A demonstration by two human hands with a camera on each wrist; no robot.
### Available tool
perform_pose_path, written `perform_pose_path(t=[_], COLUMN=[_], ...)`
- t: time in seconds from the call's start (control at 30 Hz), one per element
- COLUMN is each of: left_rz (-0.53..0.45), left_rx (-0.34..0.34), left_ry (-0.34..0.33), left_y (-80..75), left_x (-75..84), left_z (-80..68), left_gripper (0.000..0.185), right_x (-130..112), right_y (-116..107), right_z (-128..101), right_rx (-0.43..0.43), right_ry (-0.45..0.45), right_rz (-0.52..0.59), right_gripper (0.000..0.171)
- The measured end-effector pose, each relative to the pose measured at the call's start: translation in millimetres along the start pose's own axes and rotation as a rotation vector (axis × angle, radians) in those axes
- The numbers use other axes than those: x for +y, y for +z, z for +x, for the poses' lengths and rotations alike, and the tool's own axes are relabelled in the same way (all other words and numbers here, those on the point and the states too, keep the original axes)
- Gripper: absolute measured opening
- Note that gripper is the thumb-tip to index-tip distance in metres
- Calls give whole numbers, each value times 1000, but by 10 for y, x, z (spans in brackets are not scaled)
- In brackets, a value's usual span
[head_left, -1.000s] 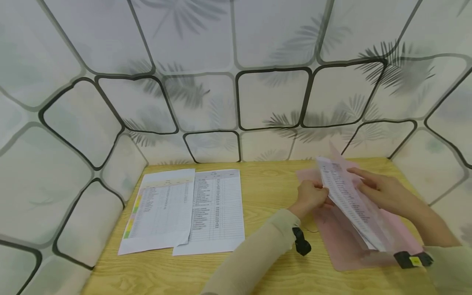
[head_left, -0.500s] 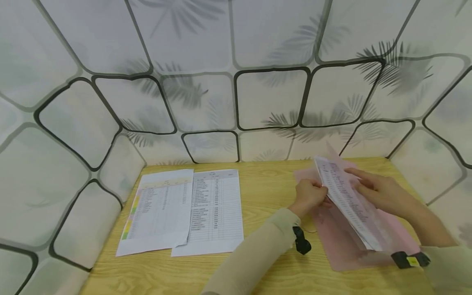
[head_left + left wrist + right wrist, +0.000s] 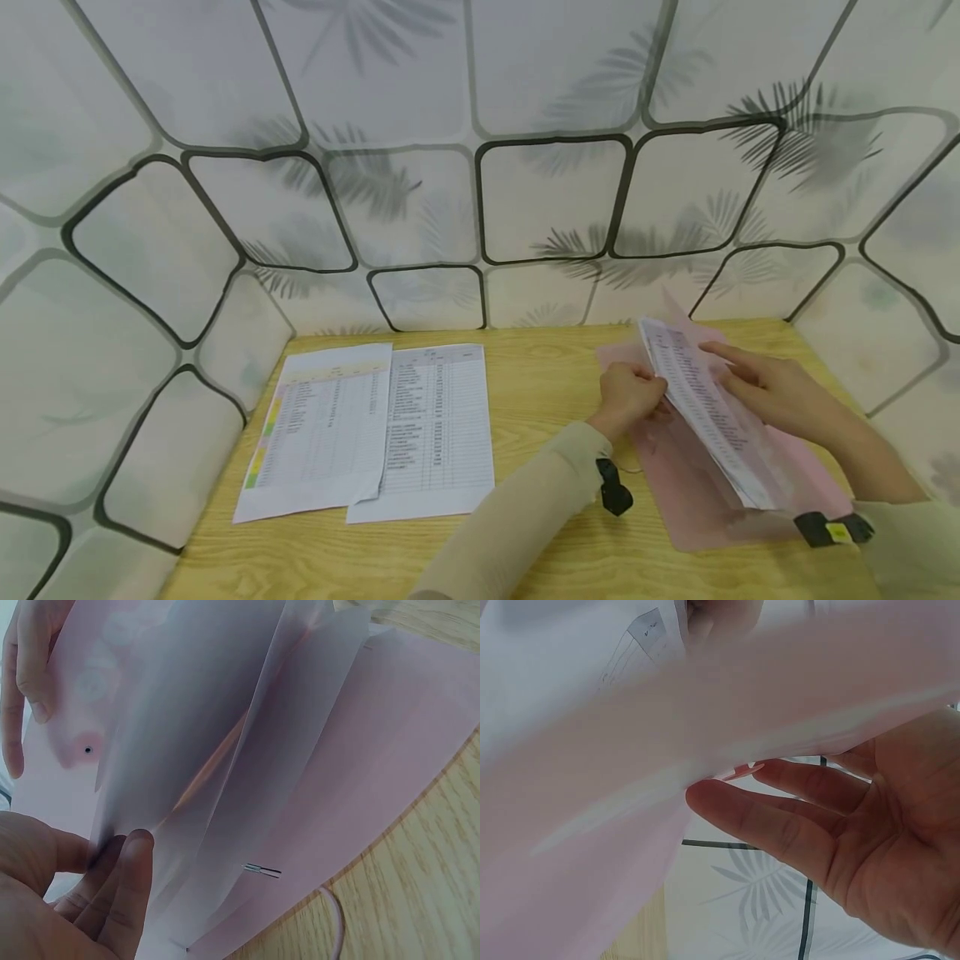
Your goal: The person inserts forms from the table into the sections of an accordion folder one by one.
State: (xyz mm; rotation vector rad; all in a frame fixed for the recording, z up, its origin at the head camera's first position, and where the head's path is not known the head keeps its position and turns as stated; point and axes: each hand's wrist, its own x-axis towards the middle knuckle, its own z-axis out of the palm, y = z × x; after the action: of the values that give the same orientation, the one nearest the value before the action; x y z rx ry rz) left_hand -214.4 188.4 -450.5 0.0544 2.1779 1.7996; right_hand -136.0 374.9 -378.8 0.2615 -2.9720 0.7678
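Note:
A pink translucent folder (image 3: 671, 492) lies spread on the right side of the table, its cover raised. Printed sheets (image 3: 697, 396) stand tilted inside it. With thumb and fingers, my left hand (image 3: 630, 396) pinches the left edge of these sheets; the left wrist view shows the fingertips (image 3: 136, 851) on the paper's edge. My right hand (image 3: 787, 400) holds the folder's raised cover at its right edge, the thumb (image 3: 727, 806) against the plastic in the right wrist view. A pink button (image 3: 742, 772) shows near those fingertips. Part of the right fingers is hidden behind the cover.
Two printed lists, a left sheet (image 3: 322, 450) with coloured side tabs overlapping a right sheet (image 3: 442, 417), lie flat on the wooden table (image 3: 547, 367). A thin cord (image 3: 334, 922) and small metal prongs (image 3: 262, 871) show by the folder. Patterned walls (image 3: 555, 200) enclose the table.

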Motion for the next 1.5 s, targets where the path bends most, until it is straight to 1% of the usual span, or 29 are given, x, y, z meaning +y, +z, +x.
perform_pose_path(t=[0.1, 0.33, 0.43, 0.57, 0.77, 0.83, 0.97, 1.13, 1.23, 1.33, 1.5], left_rz=[-17, -134, -130, -140, -209, -242, -263, -207, -164, -132, -121], left_rx=[2, -40, -51, -75, -92, -100, -102, -113, -136, -141, -120], left_ry=[1, -5, 6, 14, -31, -49, -62, -39, -13, -6, -22], left_y=[-14, -48, -76, -136, -294, -365, -515, -759, -956, -1182, -1570], left_x=[14, 22, 1, -38, -89, -107, -150, -236, -289, -325, -345], left_z=[-5, -6, 14, 43, 67, 74, 92, 123, 140, 143, 119], left_gripper=[23, 16, 11, 8, 12, 15, 19, 25, 29, 33, 38], right_x=[-10, -29, -20, -4, -21, -18, -10, -21, -25, -23, -18], right_y=[0, 0, 9, 18, 3, 6, 23, 24, 22, 28, 36], right_z=[8, 21, 29, 38, 54, 57, 58, 60, 62, 70, 94], right_rx=[-6, -18, -14, -10, -42, -45, -36, -37, -43, -40, -54], right_ry=[3, 12, 10, 2, 29, 29, 16, 11, 8, 3, 7], right_rz=[5, -5, -12, -20, -22, -33, -52, -42, -32, -30, -30], right_gripper=[50, 50, 50, 50, 52, 52, 52, 52, 52, 51, 52])
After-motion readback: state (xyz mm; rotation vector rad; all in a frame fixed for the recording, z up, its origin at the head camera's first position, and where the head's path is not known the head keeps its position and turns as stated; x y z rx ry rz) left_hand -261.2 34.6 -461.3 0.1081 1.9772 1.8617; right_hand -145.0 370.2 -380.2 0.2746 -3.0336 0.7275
